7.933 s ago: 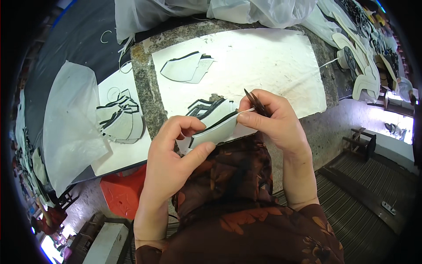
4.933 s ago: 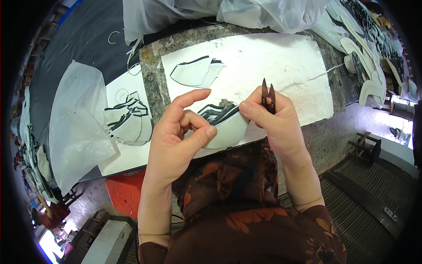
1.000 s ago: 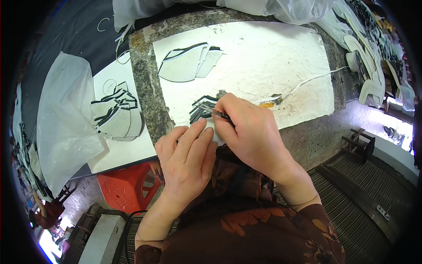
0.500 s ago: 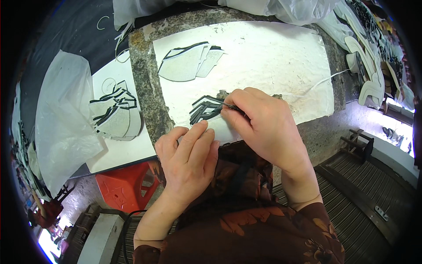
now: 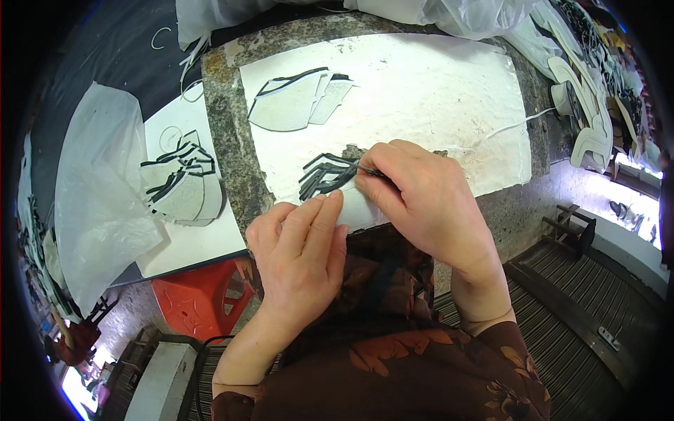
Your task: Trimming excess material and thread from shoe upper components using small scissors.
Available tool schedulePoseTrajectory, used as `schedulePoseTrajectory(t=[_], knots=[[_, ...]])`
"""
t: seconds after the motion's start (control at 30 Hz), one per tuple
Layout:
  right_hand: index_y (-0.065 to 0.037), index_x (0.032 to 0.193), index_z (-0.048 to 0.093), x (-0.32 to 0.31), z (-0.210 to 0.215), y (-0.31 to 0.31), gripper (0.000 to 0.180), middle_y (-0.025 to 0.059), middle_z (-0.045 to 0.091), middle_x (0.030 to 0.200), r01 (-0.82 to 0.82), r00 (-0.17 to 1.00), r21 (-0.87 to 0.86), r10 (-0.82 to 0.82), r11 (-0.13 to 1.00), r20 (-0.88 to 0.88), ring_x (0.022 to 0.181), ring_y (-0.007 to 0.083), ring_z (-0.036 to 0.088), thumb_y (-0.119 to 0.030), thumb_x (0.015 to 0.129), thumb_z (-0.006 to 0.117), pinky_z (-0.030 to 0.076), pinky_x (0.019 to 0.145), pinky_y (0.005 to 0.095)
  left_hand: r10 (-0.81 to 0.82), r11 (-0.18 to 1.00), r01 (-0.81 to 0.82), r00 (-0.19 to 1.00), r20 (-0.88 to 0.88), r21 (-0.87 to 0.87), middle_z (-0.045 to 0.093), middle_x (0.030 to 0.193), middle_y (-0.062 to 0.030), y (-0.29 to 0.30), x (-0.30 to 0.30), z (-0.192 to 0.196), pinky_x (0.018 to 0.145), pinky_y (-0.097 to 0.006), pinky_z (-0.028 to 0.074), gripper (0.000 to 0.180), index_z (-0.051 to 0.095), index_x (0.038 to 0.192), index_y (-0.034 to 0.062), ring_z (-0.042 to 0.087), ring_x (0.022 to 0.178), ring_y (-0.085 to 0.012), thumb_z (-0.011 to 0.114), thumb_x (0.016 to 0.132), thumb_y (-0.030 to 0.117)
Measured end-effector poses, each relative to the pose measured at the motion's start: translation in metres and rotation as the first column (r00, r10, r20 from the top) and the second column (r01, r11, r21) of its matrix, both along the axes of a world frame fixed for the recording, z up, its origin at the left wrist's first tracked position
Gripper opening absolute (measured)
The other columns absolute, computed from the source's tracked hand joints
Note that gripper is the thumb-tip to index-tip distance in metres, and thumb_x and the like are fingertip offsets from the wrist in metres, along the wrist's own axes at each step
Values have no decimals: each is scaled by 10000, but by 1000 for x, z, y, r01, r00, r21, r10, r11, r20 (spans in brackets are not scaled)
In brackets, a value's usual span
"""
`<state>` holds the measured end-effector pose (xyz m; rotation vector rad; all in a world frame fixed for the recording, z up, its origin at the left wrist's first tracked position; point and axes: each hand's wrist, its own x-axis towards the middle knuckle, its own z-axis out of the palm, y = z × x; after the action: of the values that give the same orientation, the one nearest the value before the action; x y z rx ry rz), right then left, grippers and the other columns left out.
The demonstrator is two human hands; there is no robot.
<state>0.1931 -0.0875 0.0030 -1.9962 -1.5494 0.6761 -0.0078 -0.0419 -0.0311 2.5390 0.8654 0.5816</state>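
A pale grey cut piece with black strips (image 5: pixel 330 184) lies at the near edge of a white sheet (image 5: pixel 435 91) on a stone slab (image 5: pixel 232 133). My left hand (image 5: pixel 302 259) lies flat, fingers pressing the piece's near edge. My right hand (image 5: pixel 421 200) is closed around a thin dark pointed tool (image 5: pixel 365 169) whose tip rests on the black strips. Most of the tool is hidden inside the hand.
A small stack of similar grey pieces (image 5: pixel 298 102) lies farther back on the sheet. Another pile (image 5: pixel 182 186) sits on a white board to the left, beside a clear plastic bag (image 5: pixel 98 189). A red stool (image 5: pixel 196 302) stands below. White soles (image 5: pixel 590 105) lie at right.
Earlier both hands held the piece up with the tool raised. Now the piece lies on the sheet, my left hand is flat on it, and my right hand works the tool tip on it.
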Motion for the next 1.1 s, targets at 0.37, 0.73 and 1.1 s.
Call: schedulePoseTrajectory(t=[0.37, 0.73, 1.1], knots=[[-29, 946, 640, 6, -5, 5, 132, 138, 647, 837, 3, 1000, 18, -3, 1000, 19, 759, 345, 643, -148, 950, 698, 504, 654, 412, 3, 1000, -5, 997, -72, -26, 643, 1229, -47, -4, 2, 5, 996, -424, 409, 446, 691, 1320, 78, 546, 1108, -295, 762, 880, 112], [-18, 959, 658, 19, -8, 7, 127, 131, 657, 853, 57, 998, 38, -57, 998, 13, 768, 319, 646, -138, 946, 700, 510, 685, 392, -34, 998, 29, 993, -115, -49, 622, 1159, -43, 0, 8, 14, 976, -430, 396, 457, 699, 1332, 109, 538, 1084, -280, 737, 877, 87], [-25, 965, 648, 26, -13, 7, 145, 145, 663, 858, 73, 997, 30, -74, 997, 35, 778, 346, 656, -166, 961, 680, 523, 695, 430, -78, 995, 67, 985, -155, -72, 589, 1137, -48, 4, 11, 17, 941, -460, 386, 544, 680, 1372, 154, 531, 1062, -287, 738, 835, 86]])
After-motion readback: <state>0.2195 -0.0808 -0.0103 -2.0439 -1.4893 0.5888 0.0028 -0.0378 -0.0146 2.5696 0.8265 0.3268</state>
